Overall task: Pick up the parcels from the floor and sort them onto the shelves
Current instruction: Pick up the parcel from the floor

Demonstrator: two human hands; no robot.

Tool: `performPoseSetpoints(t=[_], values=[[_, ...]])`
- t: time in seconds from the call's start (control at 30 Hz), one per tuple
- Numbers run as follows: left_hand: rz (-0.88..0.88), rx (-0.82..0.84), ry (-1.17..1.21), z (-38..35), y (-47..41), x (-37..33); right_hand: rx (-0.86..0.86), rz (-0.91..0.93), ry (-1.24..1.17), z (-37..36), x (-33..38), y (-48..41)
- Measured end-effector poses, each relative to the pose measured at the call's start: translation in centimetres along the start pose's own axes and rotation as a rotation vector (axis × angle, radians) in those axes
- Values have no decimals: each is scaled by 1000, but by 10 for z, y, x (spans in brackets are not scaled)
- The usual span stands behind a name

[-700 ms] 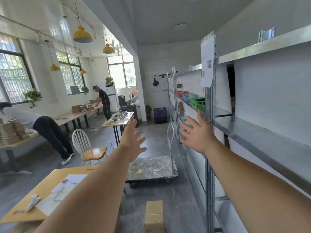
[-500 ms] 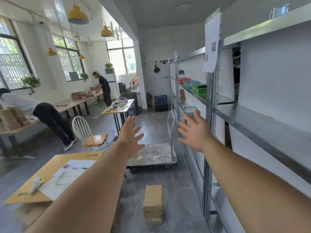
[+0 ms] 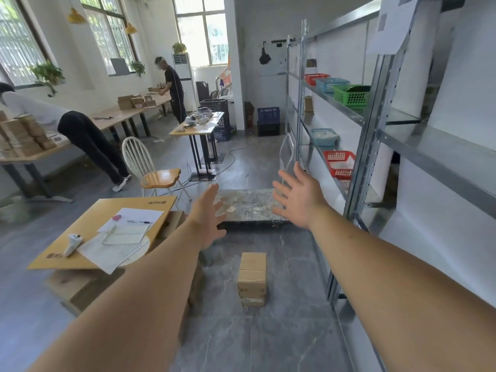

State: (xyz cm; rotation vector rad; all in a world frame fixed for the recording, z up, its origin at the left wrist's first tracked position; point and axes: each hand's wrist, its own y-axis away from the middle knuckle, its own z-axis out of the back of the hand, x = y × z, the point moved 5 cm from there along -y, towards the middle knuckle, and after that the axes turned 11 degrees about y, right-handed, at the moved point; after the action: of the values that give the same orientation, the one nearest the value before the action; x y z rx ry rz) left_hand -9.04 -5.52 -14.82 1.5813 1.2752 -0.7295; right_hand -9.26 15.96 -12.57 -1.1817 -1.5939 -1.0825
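Workshop room, grey floor [image 3: 268, 345], metal shelves [image 3: 434, 157] along right side, low platform cart [image 3: 249, 205] ahead. Parcels [image 3: 252, 277] seen as small stack of brown cartons on floor, between both forearms, near shelf post; probably left there so that carry is short. Stack stands upright, long axis vertical, narrow face turned to camera. Left hand [image 3: 208, 218] and right hand [image 3: 298, 197] held out in air above cart, fingers spread, nothing held, palms turned toward each other. Judged as readiness for two-sided grasp; reach down not yet made.
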Motion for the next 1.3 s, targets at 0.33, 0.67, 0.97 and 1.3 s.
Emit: performPoseSetpoints(t=[0.33,0.67,0.97,1.3], values=[[111,14,11,86,-88,24,-70,-142,-28,-37,-76,-84],[288,-1,18,142,-147,63,-209,-231,-46,-36,-142,-135],[452,-31,-28,143,-190,122,-314,-367,-78,8,-203,-167],[519,-74,-77,101,-256,156,-291,-500,-113,70,-228,-227]])
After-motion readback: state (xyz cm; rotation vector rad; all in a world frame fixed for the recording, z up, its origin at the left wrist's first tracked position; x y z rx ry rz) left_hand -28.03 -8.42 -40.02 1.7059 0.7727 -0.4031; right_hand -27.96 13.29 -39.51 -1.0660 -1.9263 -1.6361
